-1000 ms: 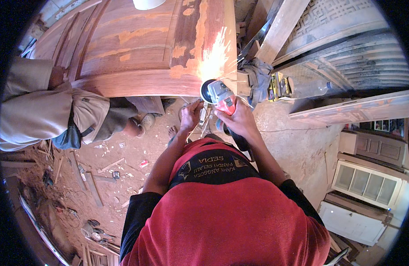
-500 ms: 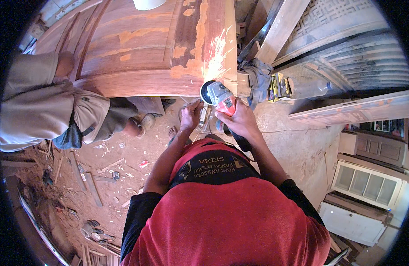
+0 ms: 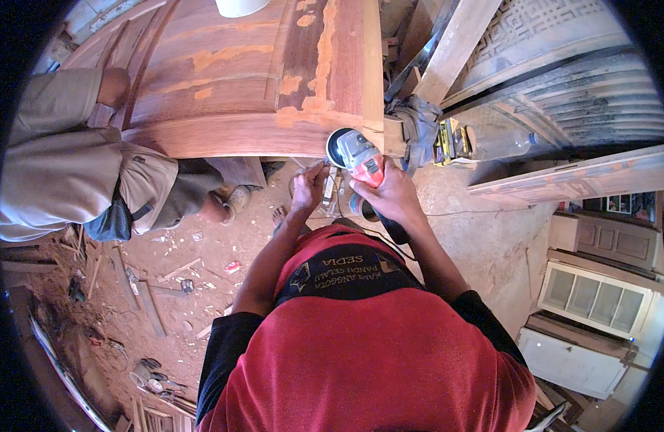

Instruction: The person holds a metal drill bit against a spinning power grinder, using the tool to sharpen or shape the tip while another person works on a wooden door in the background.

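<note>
My right hand (image 3: 391,194) is wrapped round the body of a red and grey angle grinder (image 3: 363,160). Its round disc (image 3: 337,147) is at the front edge of a wooden door panel (image 3: 224,137), which lies flat and carries orange filler patches. My left hand (image 3: 309,187) is closed, its fingertips pinched just beside the disc's lower left side. Whatever sits in that pinch is too small to make out. No sparks show at the disc.
At the left another person's legs (image 3: 65,176) stand close against the panel. A white container (image 3: 242,6) rests on its far side. To the right are a grey cloth (image 3: 417,129), a yellow and black box (image 3: 453,142) and a clear plastic bottle (image 3: 501,143). Wood scraps (image 3: 150,306) litter the floor.
The bright sparks that sprayed from the disc across the panel are gone. Both my hands and the grinder stay nearly in place. The other person's knee has shifted slightly to the right.
</note>
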Demonstrator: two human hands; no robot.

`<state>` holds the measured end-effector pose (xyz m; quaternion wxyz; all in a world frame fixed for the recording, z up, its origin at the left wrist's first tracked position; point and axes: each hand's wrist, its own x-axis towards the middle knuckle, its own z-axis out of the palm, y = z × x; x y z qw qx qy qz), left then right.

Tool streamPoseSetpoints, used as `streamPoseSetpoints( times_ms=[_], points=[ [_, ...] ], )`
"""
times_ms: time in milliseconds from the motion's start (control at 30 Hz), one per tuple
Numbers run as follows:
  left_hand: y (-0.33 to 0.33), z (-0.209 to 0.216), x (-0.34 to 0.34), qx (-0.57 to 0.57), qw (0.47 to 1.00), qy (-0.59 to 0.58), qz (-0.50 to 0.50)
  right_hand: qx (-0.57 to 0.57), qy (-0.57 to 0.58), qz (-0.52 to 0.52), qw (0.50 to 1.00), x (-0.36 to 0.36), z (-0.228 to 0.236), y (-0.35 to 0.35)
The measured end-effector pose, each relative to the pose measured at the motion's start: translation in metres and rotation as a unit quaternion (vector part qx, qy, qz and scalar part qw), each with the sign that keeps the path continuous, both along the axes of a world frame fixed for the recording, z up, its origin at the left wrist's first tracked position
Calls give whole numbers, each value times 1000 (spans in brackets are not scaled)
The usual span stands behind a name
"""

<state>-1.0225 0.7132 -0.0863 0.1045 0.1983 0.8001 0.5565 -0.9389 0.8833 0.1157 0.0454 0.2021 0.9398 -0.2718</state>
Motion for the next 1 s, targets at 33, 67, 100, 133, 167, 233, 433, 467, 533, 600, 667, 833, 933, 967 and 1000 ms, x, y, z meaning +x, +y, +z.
streamPoseSetpoints(
  times_ms=[33, 67, 100, 133, 167, 233, 433, 467, 533, 600, 667, 833, 933, 967, 1000],
  points=[
    [1, 1, 1, 6, 1000, 5, 9, 0, 0, 0, 1000, -1, -1, 0],
    [0, 2, 0, 6, 1000, 5, 9, -11, -14, 5, 1000, -2, -2, 0],
    [0, 4, 0, -6, 1000, 2, 3, -22, -29, 8, 999, -4, -2, 0],
    [-1, 5, 0, -17, 1000, -1, -4, -22, -29, 8, 999, -7, -2, 1],
    [-1, 7, -1, -18, 1000, -2, -4, -16, -30, -5, 999, -12, 0, 3],
    [-2, 8, 0, -7, 1000, -30, -2, -10, -32, -17, 999, -16, 3, 3],
    [-3, 1, 0, 9, 1000, -12, 9, 0, -27, -13, 1000, -8, 6, 2],
    [-2, -2, 0, 10, 1000, -12, 9, 0, -58, -7, 998, -4, 8, 2],
    [-2, -4, -1, -16, 999, 37, 13, -11, -42, 3, 999, -1, -1, 0],
    [-2, -4, 0, -12, 999, 34, 14, -12, -21, 20, 1000, 0, -7, 0],
    [-1, 1, 1, -7, 999, 30, 13, -7, -26, 8, 1000, -5, -9, 1],
    [-2, 10, 0, -8, 1000, -5, 17, -26, -14, -47, 998, -19, 6, 4],
    [-2, 8, -1, -41, 999, -20, 3, 6, -24, -30, 999, -13, 5, 6],
    [-2, 6, -1, -40, 999, -20, 4, 3, -15, -14, 1000, -10, 4, 5],
    [-2, 5, -1, -22, 1000, -2, 7, -2, -39, -6, 999, -9, 12, 0]
  ],
)
